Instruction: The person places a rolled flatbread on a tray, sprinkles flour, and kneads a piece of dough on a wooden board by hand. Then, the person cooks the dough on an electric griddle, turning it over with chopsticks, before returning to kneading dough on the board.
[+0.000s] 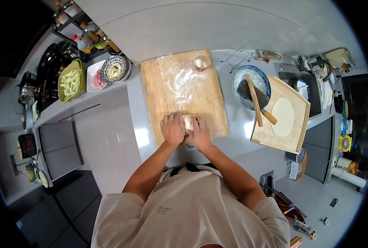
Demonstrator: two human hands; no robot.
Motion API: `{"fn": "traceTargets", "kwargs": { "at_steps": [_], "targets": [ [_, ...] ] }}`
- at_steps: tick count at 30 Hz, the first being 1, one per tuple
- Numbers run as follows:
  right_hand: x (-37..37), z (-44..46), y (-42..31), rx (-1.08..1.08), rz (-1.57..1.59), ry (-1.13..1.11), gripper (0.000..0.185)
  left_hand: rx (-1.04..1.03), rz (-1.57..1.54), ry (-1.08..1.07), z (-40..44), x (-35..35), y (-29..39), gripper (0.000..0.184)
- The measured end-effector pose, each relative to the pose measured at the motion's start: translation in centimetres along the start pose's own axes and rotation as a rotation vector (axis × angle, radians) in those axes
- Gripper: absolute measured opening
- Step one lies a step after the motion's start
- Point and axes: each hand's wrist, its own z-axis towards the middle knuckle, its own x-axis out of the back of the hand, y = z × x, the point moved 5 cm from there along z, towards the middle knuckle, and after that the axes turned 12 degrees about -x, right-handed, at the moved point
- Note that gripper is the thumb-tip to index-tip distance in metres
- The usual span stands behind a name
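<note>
A pale piece of dough (187, 121) lies near the front edge of a floured wooden board (213, 103). My left hand (173, 129) grips its left side, fingers curled and partly hidden from above. On the other side, my right hand (200, 133) presses in against the dough with bent fingers. The two hands sit close together with the dough between them. Loose flour (182, 84) is spread over the middle and back of the board, and a small bowl of flour (201, 63) stands at its back right corner.
Right of the board, a blue-rimmed bowl (265, 73) carries a rolling pin (254, 99) and a wooden-handled cleaver (270, 117). A wooden tray (270, 142) holds a flat dough sheet (282, 117). Left stand a patterned bowl (113, 69), a meat dish (96, 77) and a green basket (80, 89).
</note>
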Motion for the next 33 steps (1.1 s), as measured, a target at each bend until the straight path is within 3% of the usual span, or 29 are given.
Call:
{"fn": "traceTargets", "kwargs": {
  "at_steps": [5, 8, 12, 15, 19, 21, 22, 23, 24, 27, 29, 33],
  "targets": [
    [-2.4, 3.3, 1.9, -0.078, -0.056, -0.017, 0.060, 0.056, 0.076, -0.121, 3.7, -2.3, -1.3, 0.027],
    [-1.4, 7.3, 1.5, -0.257, -0.050, -0.175, 0.051, 0.124, 0.140, -0.184, 6.8, -4.0, -2.9, 0.028],
    [0.0, 12.8, 0.7, -0.296, -0.055, -0.283, 0.049, 0.223, 0.157, -0.205, 10.9, -5.8, -5.2, 0.032],
    [0.2, 15.8, 0.8, -0.153, -0.095, -0.258, 0.044, 0.292, 0.130, -0.261, 11.7, -6.4, -6.1, 0.039],
    [2.6, 11.8, -1.8, -0.108, -0.241, -0.067, 0.047, 0.732, -0.537, -0.452, 9.5, -7.2, -8.0, 0.063],
    [3.2, 7.6, -2.9, -0.003, -0.261, 0.043, 0.054, 0.764, -0.519, -0.497, 8.8, -3.3, -6.1, 0.065],
    [3.7, 5.9, -3.1, 0.013, -0.139, -0.020, 0.058, 0.780, -0.510, -0.521, 8.5, -1.3, -4.7, 0.067],
    [4.7, 4.3, -3.3, 0.026, -0.017, -0.085, 0.062, 0.663, -0.352, -0.572, 8.2, -0.5, -3.1, 0.061],
    [5.2, 3.1, -3.1, 0.037, 0.105, -0.151, 0.067, 0.517, -0.269, -0.485, 7.1, -0.7, -2.5, 0.056],
    [3.8, 2.3, 1.7, -0.131, 0.338, 0.082, 0.073, 0.147, -0.086, -0.217, 3.3, -2.3, -1.2, 0.042],
    [2.5, 2.7, 2.8, -0.141, 0.362, -0.010, 0.076, -0.016, -0.037, -0.022, 3.2, -2.2, -0.2, 0.034],
    [0.9, 4.0, 3.4, -0.234, 0.317, 0.030, 0.067, 0.009, 0.076, -0.076, 5.3, -3.5, -0.9, 0.027]
  ]
}}
